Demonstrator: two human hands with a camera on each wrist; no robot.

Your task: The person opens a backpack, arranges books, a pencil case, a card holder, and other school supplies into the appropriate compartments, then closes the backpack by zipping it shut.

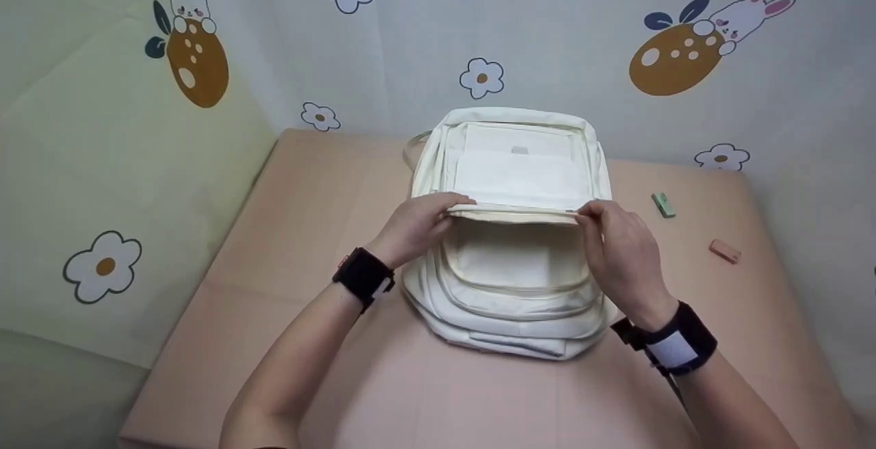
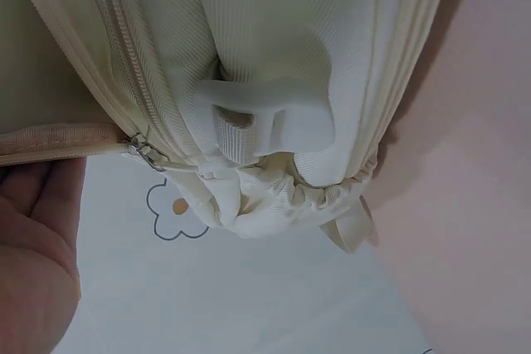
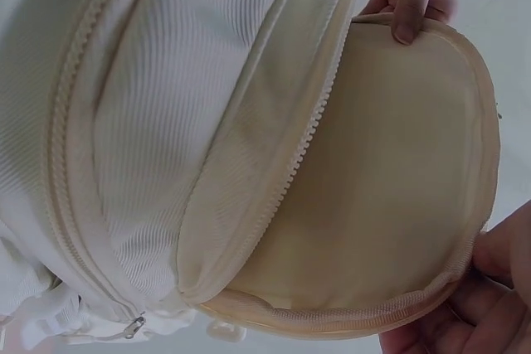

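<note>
A cream backpack [image 1: 510, 329] lies on the pink-covered table with its front pocket unzipped. The pocket's front panel [image 1: 517, 168] stands raised, its pale beige lining [image 3: 373, 172] visible in the right wrist view. At the panel's left edge, my left hand [image 1: 419, 224] pinches the rim between thumb and fingers. My right hand [image 1: 626, 254] pinches the opposite corner of the same rim. Between them the pocket opening [image 1: 520, 250] gapes; nothing can be made out inside it. A metal zipper pull [image 2: 148, 153] hangs near the left fingers.
To the right of the backpack lie a small green block [image 1: 663, 204] and a small pink block [image 1: 725, 251]. A white plastic strap buckle [image 2: 303, 118] sits on the bag's side. Patterned cloth [image 1: 410, 45] hangs behind and left of the table.
</note>
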